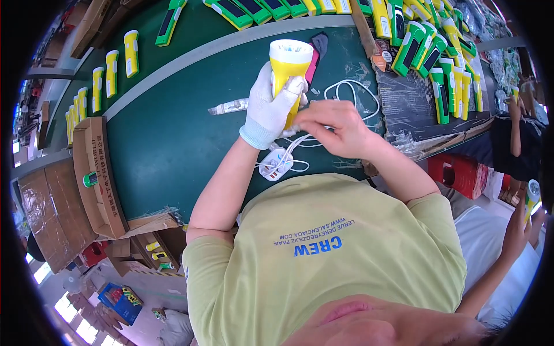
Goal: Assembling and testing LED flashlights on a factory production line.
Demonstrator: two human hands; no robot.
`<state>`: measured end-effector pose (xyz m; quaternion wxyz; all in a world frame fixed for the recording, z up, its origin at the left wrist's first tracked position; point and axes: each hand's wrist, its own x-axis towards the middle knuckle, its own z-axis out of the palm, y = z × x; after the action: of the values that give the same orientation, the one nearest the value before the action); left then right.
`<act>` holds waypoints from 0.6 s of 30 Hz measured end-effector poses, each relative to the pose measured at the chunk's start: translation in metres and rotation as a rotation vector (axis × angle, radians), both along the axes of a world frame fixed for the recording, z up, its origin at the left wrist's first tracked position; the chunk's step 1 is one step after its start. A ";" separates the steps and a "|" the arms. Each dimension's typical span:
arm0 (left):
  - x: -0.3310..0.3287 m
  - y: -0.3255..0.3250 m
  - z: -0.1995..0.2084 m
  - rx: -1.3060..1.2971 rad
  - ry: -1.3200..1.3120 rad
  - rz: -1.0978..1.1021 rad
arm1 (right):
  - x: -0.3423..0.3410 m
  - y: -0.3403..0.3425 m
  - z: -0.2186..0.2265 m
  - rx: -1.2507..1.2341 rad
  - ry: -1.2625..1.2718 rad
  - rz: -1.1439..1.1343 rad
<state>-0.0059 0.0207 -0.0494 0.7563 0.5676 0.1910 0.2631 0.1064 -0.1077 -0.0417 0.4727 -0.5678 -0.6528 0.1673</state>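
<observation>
A yellow flashlight (287,69) with a white head stands nearly upright over the green table, its lens end up. My left hand (269,109), in a white glove, is wrapped round its body. My bare right hand (336,128) is beside the flashlight's lower end, thumb and fingers pinched together. What the pinch holds, if anything, is hidden. Just below both hands lies a white power strip (276,164) with white cables (300,140) looping off to the right. A rolled clear-plastic piece (234,106) lies left of my left hand.
Behind the flashlight lies a pink and dark cloth-like item (314,57). Many green and yellow flashlights (411,48) lie heaped on cardboard at the right; others (131,53) line the conveyor beyond the metal rail (190,55). An open cardboard box (95,179) stands left. At right, another person's hand holds a flashlight (531,199).
</observation>
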 end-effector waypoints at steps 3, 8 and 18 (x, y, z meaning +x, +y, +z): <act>0.009 0.009 0.001 -0.142 -0.085 0.037 | -0.026 -0.025 -0.032 -0.112 -0.188 0.138; 0.005 0.021 0.025 -0.184 -0.108 -0.053 | -0.037 -0.022 -0.031 -0.138 -0.382 0.145; 0.003 0.023 -0.019 -0.107 -0.082 -0.100 | -0.027 -0.017 -0.021 -0.066 0.016 0.199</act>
<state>-0.0034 0.0434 -0.0687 0.8051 0.5238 0.1451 0.2374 0.0791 -0.1250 -0.0625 0.4400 -0.5140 -0.6963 0.2395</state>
